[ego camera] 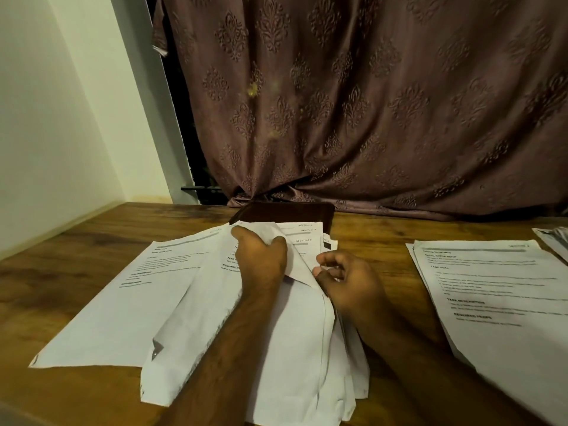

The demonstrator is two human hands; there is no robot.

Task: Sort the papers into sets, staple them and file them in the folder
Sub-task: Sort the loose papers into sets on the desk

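Observation:
A loose pile of white printed papers lies fanned out on the wooden table in front of me. My left hand grips a folded-over sheet at the top of the pile, fingers curled round its edge. My right hand pinches the lower corner of the same sheet between thumb and fingers. A single printed sheet lies flat to the left. A separate set of printed pages lies at the right. A dark folder lies behind the pile, partly covered by papers.
A brown patterned curtain hangs right behind the table's far edge. A white wall stands on the left. Something grey and shiny pokes in at the right edge of the table.

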